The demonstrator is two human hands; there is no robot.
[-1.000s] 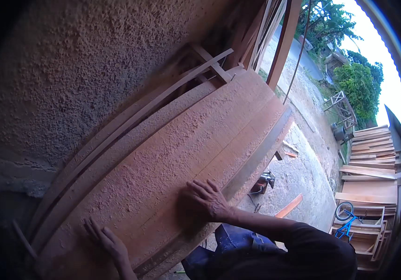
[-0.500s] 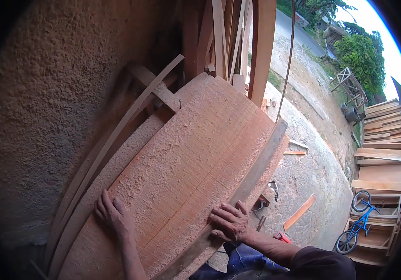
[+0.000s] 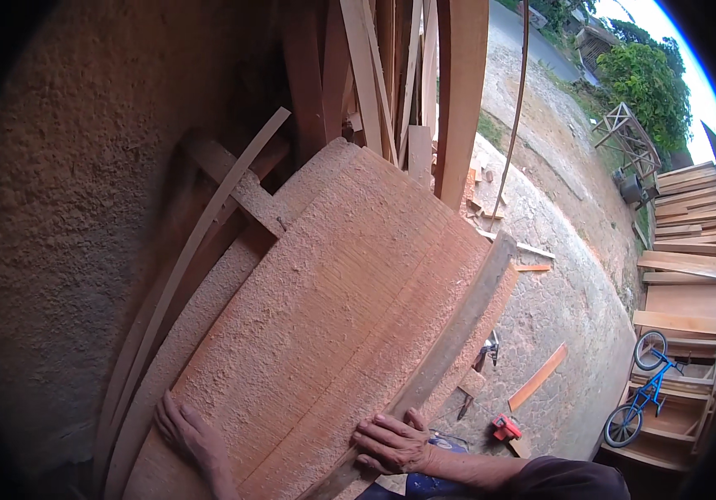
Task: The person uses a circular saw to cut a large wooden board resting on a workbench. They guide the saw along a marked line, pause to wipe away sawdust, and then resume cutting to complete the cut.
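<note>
Resting flat, open: left hand (image 3: 187, 433) and right hand (image 3: 391, 443) on sawdust-coated, seemingly stacked planks (image 3: 333, 317).

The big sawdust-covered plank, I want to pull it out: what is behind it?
Behind the plank lean thinner boards and upright planks against a rough wall. Their lower ends are covered. Both hands, left and right, rest on it.
</note>
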